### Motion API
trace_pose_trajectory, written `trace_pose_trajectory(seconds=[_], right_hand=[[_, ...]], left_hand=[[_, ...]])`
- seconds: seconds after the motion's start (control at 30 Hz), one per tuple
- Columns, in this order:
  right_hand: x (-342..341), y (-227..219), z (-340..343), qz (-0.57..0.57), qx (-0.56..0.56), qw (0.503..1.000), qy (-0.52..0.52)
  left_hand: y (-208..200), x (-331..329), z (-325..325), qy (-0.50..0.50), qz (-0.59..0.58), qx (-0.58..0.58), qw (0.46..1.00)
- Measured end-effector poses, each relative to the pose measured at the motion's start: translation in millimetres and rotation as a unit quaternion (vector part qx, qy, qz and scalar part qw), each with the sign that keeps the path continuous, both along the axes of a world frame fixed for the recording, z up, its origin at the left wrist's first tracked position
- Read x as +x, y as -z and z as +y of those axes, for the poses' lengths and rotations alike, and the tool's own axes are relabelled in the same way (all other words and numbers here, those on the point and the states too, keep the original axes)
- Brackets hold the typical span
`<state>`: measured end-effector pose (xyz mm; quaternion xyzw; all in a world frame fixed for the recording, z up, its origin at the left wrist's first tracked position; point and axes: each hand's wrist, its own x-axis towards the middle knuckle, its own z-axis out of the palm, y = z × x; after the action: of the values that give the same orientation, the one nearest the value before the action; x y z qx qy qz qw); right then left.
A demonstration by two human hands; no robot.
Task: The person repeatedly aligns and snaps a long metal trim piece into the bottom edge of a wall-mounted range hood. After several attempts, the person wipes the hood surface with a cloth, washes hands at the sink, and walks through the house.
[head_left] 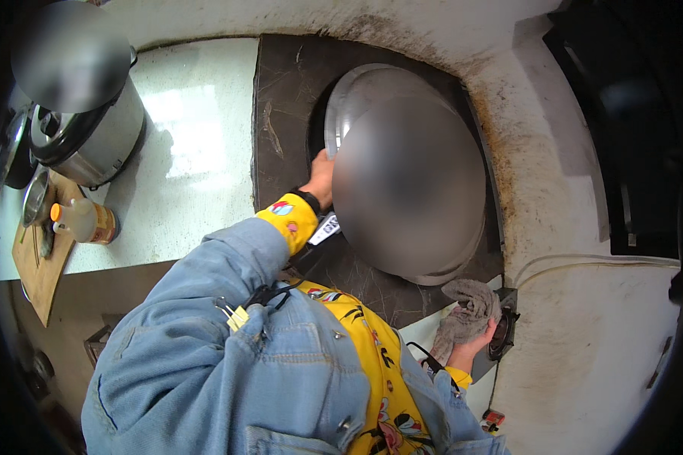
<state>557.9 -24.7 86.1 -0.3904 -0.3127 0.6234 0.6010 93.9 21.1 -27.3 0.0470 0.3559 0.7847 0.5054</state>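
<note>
A large round silvery metal pan (345,98) sits over the dark stone-look counter section; a blur covers most of it, so its inside and exact kind cannot be made out. My left hand (321,180) grips its left rim, with some of the fingers hidden at the edge. Lower right, my right hand (474,349) is closed around a bunched grey-brown cloth (469,307), held beside the counter's near right corner. Just below my left wrist, a pale label (325,229) shows on the dark surface.
On the white counter (205,220) to the left stand a steel electric cooker (102,140), a plastic jug with an orange cap (85,221), a metal bowl (36,199) and a wooden cutting board (42,265). A stained wall (539,174) and a black appliance (630,136) border the right.
</note>
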Motion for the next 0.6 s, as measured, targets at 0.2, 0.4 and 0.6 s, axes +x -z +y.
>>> trace_pose_trajectory(seconds=[0.2,0.4,0.6], right_hand=[[-38.4,-17.6,21.2,0.012,-0.002,1.000,-0.006],[-95.9,-52.9,37.9,0.017,0.060,0.996,-0.066],[-171.3,-4.3,68.1,-0.409,0.247,0.874,-0.086]], left_hand=[[53.7,-45.6,-12.0,-0.073,0.215,-0.191,0.955],[57.1,-58.3,-20.8,-0.054,0.582,-0.340,0.736],[11.3,-33.2,-25.0,-0.146,0.786,-0.278,0.533]])
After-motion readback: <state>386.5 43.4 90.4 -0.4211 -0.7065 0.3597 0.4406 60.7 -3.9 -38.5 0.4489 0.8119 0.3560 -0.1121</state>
